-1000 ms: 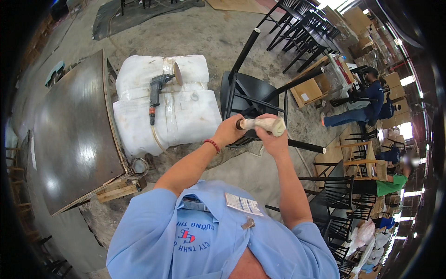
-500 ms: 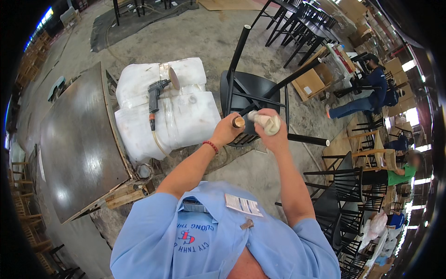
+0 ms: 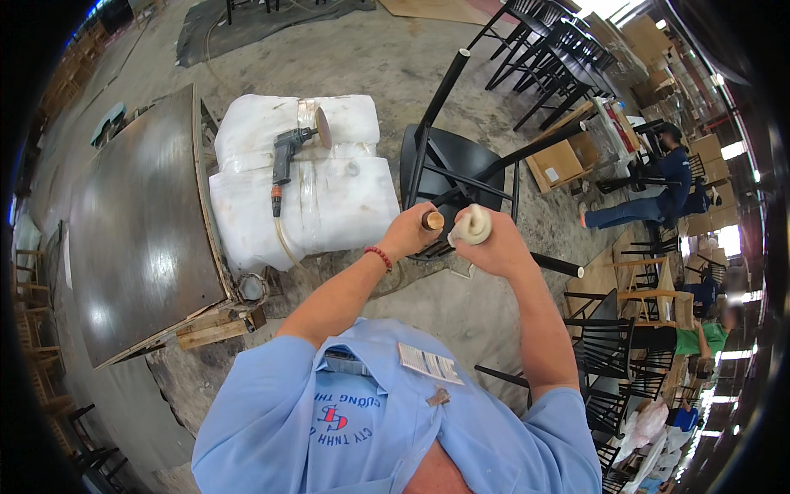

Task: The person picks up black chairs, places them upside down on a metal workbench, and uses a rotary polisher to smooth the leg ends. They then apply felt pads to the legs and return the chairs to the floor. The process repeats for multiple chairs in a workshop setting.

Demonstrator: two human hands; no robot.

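Observation:
An upturned black chair [image 3: 420,160] stands in front of me, its legs and crossbars pointing up and toward me. My left hand [image 3: 410,231] is wrapped round the nearest leg, just below its bare, wood-coloured end [image 3: 434,221]. Close beside that end, my right hand [image 3: 500,247] grips an off-white, bottle-like thing [image 3: 471,226] with its rounded, creased end facing up. Its lower part is hidden by my fingers. A small gap separates the two hands.
Left of the chair, a black air tool with a round disc [image 3: 290,152] lies on a white wrapped bundle [image 3: 346,198], its hose trailing off. A dark tabletop panel [image 3: 148,230] is further left. Black chairs [image 3: 605,329] crowd the right, where co-workers [image 3: 658,185] stand among cardboard boxes [image 3: 559,156].
My right hand has tipped the off-white thing more upright and shifted it slightly left, closer to the leg end. My left hand keeps its hold. The whole view has shifted a little.

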